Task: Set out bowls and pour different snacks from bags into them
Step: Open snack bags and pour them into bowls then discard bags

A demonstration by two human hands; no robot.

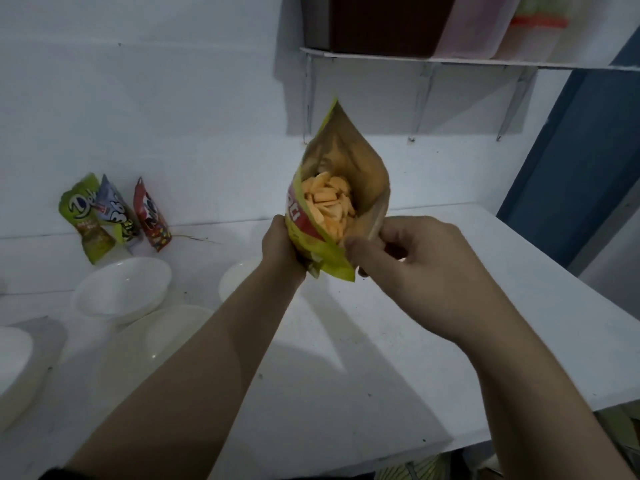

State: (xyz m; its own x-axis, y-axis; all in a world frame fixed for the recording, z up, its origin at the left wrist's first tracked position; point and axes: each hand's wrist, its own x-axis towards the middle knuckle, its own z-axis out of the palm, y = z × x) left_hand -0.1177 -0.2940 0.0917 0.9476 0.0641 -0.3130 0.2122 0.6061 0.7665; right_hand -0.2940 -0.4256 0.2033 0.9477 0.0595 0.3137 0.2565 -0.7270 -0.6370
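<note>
Open bag: a yellow-green snack bag (337, 202) is held up above the white counter (450, 306), mouth gaping, orange chips (329, 202) showing inside.
Left hand: the left hand (282, 247) grips the bag's lower left side.
Right hand: the right hand (412, 265) pinches the bag's right edge.
Bowls: white bowls (121, 289) sit on the counter to the left, one partly hidden behind the left wrist.
Other bags: three snack bags (114, 216) lean against the far wall, left.
Shelf: a wall shelf (450, 60) hangs above.
</note>
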